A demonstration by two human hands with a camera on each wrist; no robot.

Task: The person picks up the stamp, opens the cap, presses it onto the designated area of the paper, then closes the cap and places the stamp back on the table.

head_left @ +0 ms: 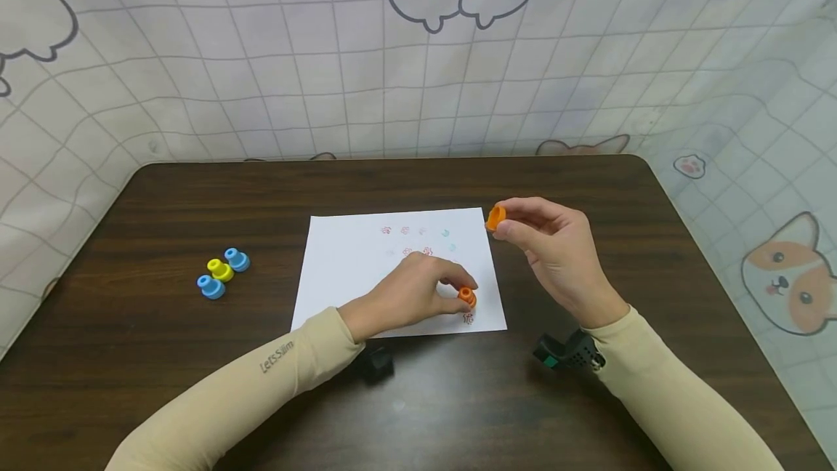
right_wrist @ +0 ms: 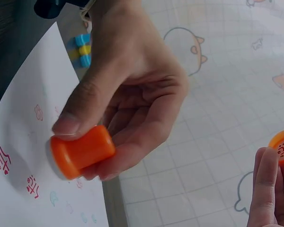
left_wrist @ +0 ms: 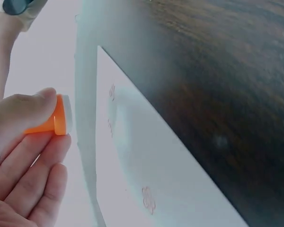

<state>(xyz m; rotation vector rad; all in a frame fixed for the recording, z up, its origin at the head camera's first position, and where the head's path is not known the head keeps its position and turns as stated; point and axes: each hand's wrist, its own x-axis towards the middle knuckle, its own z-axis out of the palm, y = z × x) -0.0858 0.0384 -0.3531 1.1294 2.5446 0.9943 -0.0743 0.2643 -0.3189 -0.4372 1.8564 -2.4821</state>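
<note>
Knobbed blue and yellow stamps (head_left: 220, 270) stand left; the sleeve (head_left: 314, 362) reads "LetsSlim"; the left hand (head_left: 407, 293) pinches a smooth orange stamp (head_left: 467, 296) over white paper (head_left: 343, 260) bearing red marks (head_left: 468, 319), apparently characters; the right hand (head_left: 559, 256) pinches a hollow orange cap (head_left: 496, 218).

You wear pale beige, close-fitting sleeves that reach your wrists. Your left sleeve (head_left: 238, 398) carries dark slanted lettering (head_left: 277, 357) along the forearm and wrinkles softly. At your right sleeve's (head_left: 683, 395) cuff sits a curved black wrist camera (head_left: 572, 349) with a small green patch (head_left: 551, 362).
</note>
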